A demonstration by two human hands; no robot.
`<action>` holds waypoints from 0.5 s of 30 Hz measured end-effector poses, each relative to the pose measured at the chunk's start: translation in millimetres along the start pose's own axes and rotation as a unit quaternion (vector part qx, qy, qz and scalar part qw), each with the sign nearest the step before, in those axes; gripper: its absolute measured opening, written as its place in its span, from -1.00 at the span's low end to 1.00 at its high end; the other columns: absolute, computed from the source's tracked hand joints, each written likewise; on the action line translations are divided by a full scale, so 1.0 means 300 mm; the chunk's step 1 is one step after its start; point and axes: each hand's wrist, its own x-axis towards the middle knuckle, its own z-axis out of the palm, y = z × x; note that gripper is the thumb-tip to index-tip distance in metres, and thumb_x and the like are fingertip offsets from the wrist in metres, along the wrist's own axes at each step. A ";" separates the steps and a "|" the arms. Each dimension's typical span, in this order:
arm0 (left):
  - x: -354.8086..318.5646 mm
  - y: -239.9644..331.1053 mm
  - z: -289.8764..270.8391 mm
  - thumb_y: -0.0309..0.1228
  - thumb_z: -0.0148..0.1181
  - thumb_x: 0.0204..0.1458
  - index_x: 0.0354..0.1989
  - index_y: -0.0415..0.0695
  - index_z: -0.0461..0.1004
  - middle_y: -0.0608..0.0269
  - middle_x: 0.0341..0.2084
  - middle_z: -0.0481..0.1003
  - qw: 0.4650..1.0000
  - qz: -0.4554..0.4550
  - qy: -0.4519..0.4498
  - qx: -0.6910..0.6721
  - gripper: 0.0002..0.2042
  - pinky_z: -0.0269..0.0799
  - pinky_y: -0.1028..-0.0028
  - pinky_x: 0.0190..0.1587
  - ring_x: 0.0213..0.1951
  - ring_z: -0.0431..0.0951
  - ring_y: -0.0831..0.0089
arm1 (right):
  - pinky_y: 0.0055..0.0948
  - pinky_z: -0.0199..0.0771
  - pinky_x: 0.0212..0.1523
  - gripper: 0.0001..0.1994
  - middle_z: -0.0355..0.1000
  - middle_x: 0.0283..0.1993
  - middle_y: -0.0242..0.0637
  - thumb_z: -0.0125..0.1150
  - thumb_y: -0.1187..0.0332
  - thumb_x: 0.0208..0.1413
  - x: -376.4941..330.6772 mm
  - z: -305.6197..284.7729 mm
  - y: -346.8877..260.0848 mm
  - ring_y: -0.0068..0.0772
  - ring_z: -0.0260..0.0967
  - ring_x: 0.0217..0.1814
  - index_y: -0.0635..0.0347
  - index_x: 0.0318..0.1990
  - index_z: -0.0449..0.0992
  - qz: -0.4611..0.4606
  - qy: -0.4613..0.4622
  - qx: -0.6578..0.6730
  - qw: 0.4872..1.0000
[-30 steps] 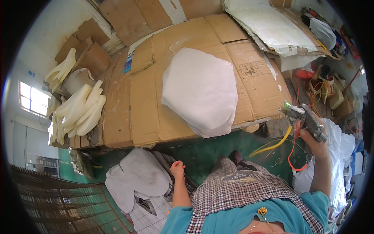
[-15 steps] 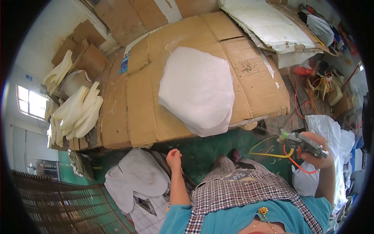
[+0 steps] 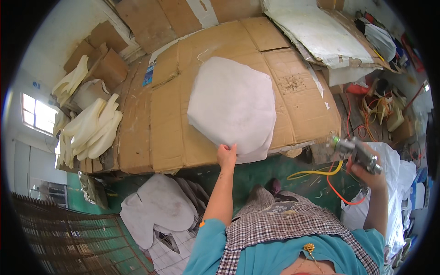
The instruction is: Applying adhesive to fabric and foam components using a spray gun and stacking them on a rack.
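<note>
Beyond the left hand: pale fabric overhanging the tabletop edge.
Between hands: open green floor.
Right hand: gripping spray gun.
Left fingertips: now touching fabric, earlier apart; can't tell if pinching.

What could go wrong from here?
The pale pinkish-grey, many-sided fabric piece overhangs the brown cardboard tabletop; a pull from the left hand at its near edge might drag it off. The right hand holds a silver metal spray gun facing the tabletop, so an accidental squeeze could mark the fabric piece. The slim yellow hose looping below might snag.
</note>
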 end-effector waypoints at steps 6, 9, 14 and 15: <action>-0.010 0.052 -0.018 -0.23 0.15 -0.13 -0.57 -0.20 0.37 0.01 -0.55 0.44 1.000 0.000 -0.026 0.017 -0.74 0.32 0.21 -0.36 -0.44 0.43 0.06 | -0.52 0.39 -0.31 -0.42 0.38 -0.35 -0.29 0.23 0.53 -0.18 0.017 -0.006 0.022 -0.51 0.35 -0.37 0.34 0.08 0.19 -0.015 0.015 0.027 0.999; -0.025 0.075 -0.037 -0.25 0.13 -0.12 -0.57 -0.21 0.37 0.01 -0.61 0.41 0.999 0.015 -0.004 0.042 -0.75 0.31 0.20 -0.37 -0.46 0.41 0.02 | -0.50 0.40 -0.31 -0.42 0.38 -0.38 -0.30 0.22 0.52 -0.17 0.014 -0.044 0.037 -0.48 0.35 -0.38 0.34 0.08 0.19 -0.061 -0.023 0.016 0.998; -0.018 0.036 -0.017 -0.39 0.11 -0.05 -0.53 -0.21 0.32 0.19 -0.62 0.36 0.936 -0.158 -0.062 -0.307 -0.83 0.36 0.35 -0.50 -0.53 0.43 0.33 | -0.51 0.40 -0.33 -0.44 0.38 -0.39 -0.31 0.23 0.48 -0.17 0.008 -0.105 -0.012 -0.49 0.36 -0.39 0.35 0.06 0.22 -0.012 0.022 -0.033 0.999; -0.026 0.037 -0.010 -0.39 0.11 -0.05 -0.53 -0.21 0.32 0.19 -0.62 0.36 0.936 -0.158 -0.061 -0.309 -0.83 0.36 0.35 -0.50 -0.53 0.43 0.33 | -0.52 0.39 -0.34 -0.45 0.38 -0.39 -0.31 0.22 0.49 -0.17 0.000 -0.127 -0.010 -0.49 0.36 -0.39 0.35 0.06 0.22 0.007 0.025 -0.035 0.999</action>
